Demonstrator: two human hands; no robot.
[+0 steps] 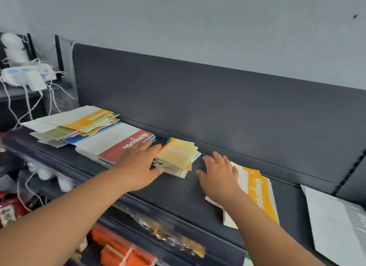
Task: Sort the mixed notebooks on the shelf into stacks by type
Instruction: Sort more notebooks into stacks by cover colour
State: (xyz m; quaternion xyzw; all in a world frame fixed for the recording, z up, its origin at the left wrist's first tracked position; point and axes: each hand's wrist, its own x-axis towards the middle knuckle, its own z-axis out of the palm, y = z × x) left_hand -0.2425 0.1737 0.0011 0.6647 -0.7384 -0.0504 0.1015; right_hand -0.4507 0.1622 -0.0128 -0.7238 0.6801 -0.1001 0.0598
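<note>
Both hands lay nearest, fingers spread and released: left hand (pixel 138 166) touching the small stack (pixel 178 157), right hand (pixel 219 176) just apart. Along the shelf (pixel 178 196), red-banded notebooks (pixel 118 145) sat by my left fingertips and a yellow-banded notebook (pixel 257 192) partly under my right palm. I judged an uneven squeeze could topple the ragged small stack between them.

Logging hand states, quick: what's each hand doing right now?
Left hand: open, fingers straight against the small yellow stack.
Right hand: open, fingers spread, holding nothing.
</note>
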